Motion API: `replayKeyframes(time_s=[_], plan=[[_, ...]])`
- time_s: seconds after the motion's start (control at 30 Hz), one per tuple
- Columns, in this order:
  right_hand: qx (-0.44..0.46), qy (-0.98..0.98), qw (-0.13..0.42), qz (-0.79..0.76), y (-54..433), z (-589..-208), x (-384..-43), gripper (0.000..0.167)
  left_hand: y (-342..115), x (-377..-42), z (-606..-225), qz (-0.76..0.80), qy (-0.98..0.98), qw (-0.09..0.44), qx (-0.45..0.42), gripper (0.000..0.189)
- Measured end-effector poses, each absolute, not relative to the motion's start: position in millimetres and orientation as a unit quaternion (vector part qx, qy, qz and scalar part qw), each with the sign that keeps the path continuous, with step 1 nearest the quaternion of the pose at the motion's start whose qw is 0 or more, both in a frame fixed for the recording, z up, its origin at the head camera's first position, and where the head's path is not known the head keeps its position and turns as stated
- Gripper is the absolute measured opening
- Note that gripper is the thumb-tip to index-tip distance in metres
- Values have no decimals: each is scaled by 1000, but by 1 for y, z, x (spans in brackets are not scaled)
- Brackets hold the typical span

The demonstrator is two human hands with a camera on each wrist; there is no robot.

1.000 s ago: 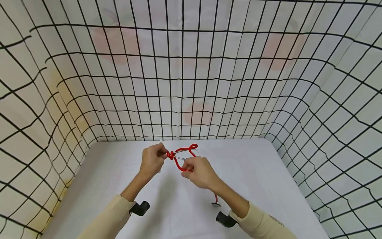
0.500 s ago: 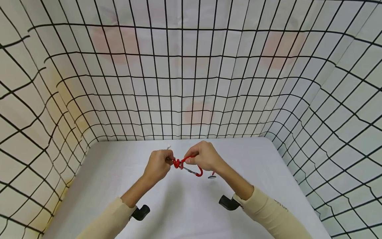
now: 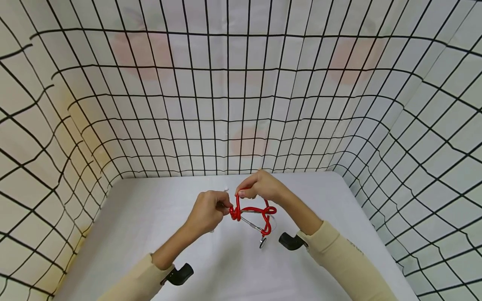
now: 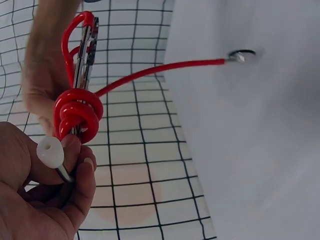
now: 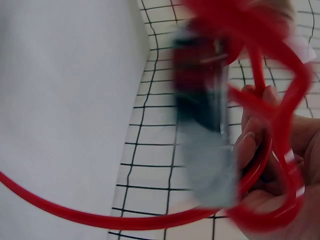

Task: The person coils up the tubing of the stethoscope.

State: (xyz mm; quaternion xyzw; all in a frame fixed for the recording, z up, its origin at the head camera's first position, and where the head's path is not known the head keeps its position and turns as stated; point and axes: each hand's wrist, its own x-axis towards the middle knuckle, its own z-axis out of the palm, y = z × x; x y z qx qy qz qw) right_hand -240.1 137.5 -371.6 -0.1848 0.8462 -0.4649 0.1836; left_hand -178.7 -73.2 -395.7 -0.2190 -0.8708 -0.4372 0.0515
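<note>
Red tubing [image 3: 266,210] shifted right, well inside table edges [image 3: 369,230].

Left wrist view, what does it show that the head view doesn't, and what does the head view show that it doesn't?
Only the left wrist view shows the small opening in the white stethoscope eartip.

Only the head view shows the beige left sleeve and right sleeve.

Both show the left hand, the right hand, the metal ear tubes, the red tubing wound round them, and the chest piece.
</note>
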Motion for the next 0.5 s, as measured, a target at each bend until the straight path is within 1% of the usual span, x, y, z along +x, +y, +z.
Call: replayKeyframes(time_s=[0.27,0.5], plan=[[-145,821,218,-507,146,-393,-250,18,-72,-180,-389,-453,-868,39,-200,21],[-94,805,244,-533,148,-403,-252,20,-74,-181,-383,-470,-860,44,-193,18]])
